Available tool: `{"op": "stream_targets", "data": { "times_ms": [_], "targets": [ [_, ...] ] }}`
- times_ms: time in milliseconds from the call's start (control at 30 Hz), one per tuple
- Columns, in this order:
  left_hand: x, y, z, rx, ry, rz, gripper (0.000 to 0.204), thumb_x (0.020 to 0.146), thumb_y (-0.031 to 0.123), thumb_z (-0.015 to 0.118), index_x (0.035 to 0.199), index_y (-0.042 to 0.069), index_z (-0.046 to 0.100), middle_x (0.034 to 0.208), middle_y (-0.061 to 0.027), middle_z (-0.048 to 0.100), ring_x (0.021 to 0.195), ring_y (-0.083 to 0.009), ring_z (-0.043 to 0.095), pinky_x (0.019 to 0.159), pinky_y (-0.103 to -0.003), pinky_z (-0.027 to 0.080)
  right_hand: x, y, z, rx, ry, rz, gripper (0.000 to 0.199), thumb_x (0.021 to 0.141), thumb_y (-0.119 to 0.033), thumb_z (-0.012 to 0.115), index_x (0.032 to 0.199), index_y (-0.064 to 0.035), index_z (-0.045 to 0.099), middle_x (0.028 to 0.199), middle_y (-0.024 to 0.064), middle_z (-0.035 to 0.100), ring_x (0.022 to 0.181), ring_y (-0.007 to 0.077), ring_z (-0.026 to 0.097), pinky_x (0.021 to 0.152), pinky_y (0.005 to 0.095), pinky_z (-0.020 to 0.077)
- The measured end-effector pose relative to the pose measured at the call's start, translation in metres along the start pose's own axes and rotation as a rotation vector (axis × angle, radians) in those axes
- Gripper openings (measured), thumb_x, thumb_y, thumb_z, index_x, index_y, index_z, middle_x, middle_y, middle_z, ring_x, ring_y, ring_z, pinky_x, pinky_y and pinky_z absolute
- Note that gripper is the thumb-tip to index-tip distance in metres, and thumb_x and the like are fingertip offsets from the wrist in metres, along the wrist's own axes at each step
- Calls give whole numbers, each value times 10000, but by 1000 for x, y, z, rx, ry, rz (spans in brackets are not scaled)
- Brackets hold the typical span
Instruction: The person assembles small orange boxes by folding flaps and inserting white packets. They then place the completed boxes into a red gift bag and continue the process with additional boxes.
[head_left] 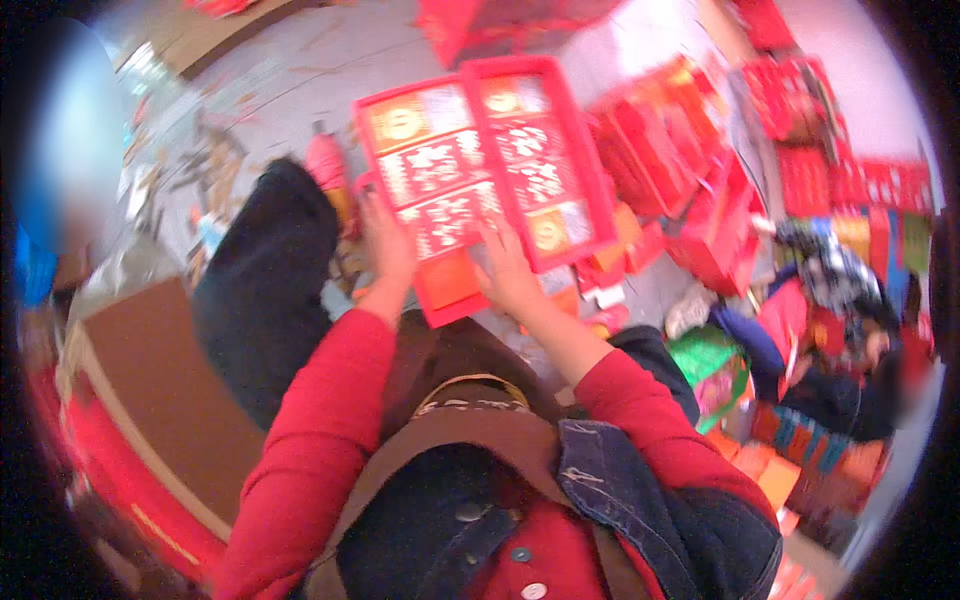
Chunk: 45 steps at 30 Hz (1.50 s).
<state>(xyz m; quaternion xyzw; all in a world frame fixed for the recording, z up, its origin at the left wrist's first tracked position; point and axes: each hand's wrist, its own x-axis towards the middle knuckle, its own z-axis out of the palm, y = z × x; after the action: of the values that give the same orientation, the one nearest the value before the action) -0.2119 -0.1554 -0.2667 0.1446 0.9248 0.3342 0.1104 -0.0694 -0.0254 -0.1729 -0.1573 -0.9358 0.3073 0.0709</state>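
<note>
Two-part red box: its open tray [592,170] is in front of the person, above the lap, the two long halves side by side, slightly tilted across the view.
Left half: a yellow-and-white packet [402,122] at the far end, red packets with white markings [433,163] below it, then a plain orange piece [447,283] at the near end.
Right half: a similar yellow-and-white packet [548,232] at the near end, red and white ones beyond it.
Left hand: the left hand [390,245] grasps the left rim of the tray.
Right hand: the right hand [505,265] touches the near part of the left half, beside the orange piece; whether it grips anything I cannot tell.
Clothing: red sleeves [325,430], a dark denim vest [640,480], a brown apron [450,355].
Right side: heaped red boxes [650,140], near the tray; farther down, a green bag [708,368].
Lower left: a brown cardboard panel [175,400].
Ground: a pale grey floor [300,65] with scattered scraps.
</note>
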Motion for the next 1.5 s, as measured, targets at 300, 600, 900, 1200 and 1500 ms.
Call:
{"op": "stream_targets", "data": {
  "times_ms": [300, 600, 900, 1200, 1500],
  "targets": [
    [-6, 47, -18, 516, -237, 452, 1059, 631, 596, 707, 1443, 113, 227, 1493, -207, 128, 1381, -406, 90, 1058, -622, 149, -151, 224, -76, -121, 567, 1038, 322, 742, -159, 663, 1017, -3, 603, 1011, 171, 619, 970, 300, 595, 857, 344, 461],
    [3, 44, -10, 559, -217, 560, 1081, 593, 553, 745, 1430, 89, 242, 1486, -220, 145, 1361, -444, 136, 1043, -561, 252, -58, 346, -48, -246, 281, 1443, 943, 596, -503, 776, 1283, 31, 412, 1226, 240, 516, 1145, 335, 517, 934, 408, 434],
    [-2, 41, -6, 546, -174, 608, 1093, 604, 569, 727, 1439, 88, 211, 1475, -241, 153, 1353, -460, 146, 1029, -561, 275, -109, 335, -106, 1320, 652, 1085, 657, 685, -298, 667, 1225, 12, 458, 1148, 178, 570, 1057, 316, 572, 938, 426, 454],
    [-15, 59, -17, 671, -161, 422, 1033, 644, 607, 693, 1421, 76, 268, 1475, -229, 179, 1375, -419, 119, 1039, -612, 197, -150, 162, -148, 2084, 600, 164, 688, 683, -303, 560, 1284, 10, 440, 1229, 202, 542, 1080, 368, 558, 955, 492, 435],
    [-64, 160, -74, -922, -1132, -212, 624, 782, 230, 726, 1293, 7, 446, 1156, -165, 573, 1066, -228, 564, 896, -351, 462, -123, -14, -72, 2052, 121, 351, 714, 723, -325, 533, 1352, -32, 367, 1331, 199, 449, 1191, 372, 468, 980, 574, 373]
  ]
}}
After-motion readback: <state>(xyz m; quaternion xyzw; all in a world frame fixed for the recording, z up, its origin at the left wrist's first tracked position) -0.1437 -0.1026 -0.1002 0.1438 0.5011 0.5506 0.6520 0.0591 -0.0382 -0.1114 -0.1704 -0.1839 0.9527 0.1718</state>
